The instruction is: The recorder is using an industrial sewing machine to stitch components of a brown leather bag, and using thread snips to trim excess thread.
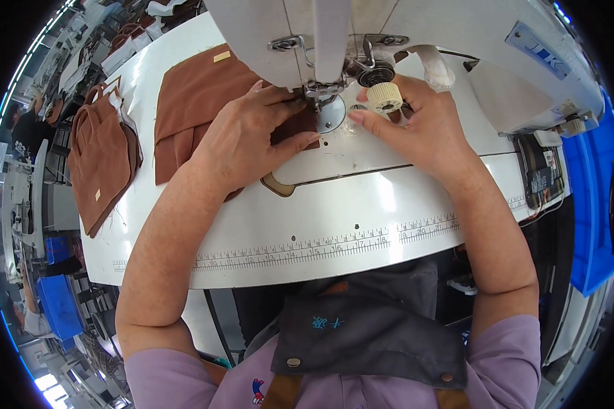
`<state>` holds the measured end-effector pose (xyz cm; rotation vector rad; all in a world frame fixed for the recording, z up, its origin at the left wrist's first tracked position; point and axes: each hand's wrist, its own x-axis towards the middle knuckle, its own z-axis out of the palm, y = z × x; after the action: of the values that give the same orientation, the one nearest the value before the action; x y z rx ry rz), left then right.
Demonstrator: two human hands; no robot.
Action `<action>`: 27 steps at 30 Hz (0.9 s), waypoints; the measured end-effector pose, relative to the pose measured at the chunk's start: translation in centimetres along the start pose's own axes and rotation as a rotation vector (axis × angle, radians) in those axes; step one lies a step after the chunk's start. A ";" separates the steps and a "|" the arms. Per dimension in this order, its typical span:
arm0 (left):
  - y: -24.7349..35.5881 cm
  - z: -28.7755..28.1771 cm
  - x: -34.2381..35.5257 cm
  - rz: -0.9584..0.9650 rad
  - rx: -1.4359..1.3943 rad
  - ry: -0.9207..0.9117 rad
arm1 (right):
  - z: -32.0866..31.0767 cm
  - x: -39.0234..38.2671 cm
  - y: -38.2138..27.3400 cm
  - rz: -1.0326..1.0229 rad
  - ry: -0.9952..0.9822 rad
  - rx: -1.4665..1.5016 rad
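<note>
My left hand (242, 129) lies on a brown fabric piece (194, 88), its fingers stretched toward the needle area and the thumb apart. The fabric's edge reaches the presser foot (318, 102) of a white sewing machine (252, 27), beside the round metal needle plate (332, 117). To the right of the needle, my right hand (423, 123) is just behind and below the cream tension dial (383, 97). Its thumb and fingers are apart and point left; the dial hides part of the fingers. I see nothing held between them.
Brown sewn pieces with straps (102, 153) lie stacked at the left of the white table (320, 252), which has a printed ruler along its front edge. A dark control box (542, 170) sits at the right, by a blue bin (590, 204). The machine's head overhangs the middle.
</note>
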<state>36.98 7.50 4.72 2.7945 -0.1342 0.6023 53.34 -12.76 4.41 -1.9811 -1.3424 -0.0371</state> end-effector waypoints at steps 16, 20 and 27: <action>0.2 0.3 0.0 -0.036 -0.061 0.035 | 1.5 0.9 2.4 -0.198 0.339 0.105; 0.3 0.2 -0.2 -0.059 -0.056 0.024 | 1.5 1.3 2.1 -0.030 0.270 0.329; 0.5 0.1 -0.3 -0.059 -0.046 0.003 | 1.6 1.5 1.7 -0.032 0.312 0.353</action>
<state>36.63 7.02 4.62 2.7423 -0.0635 0.5811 54.89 -10.96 2.95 -1.5827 -1.0931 -0.1119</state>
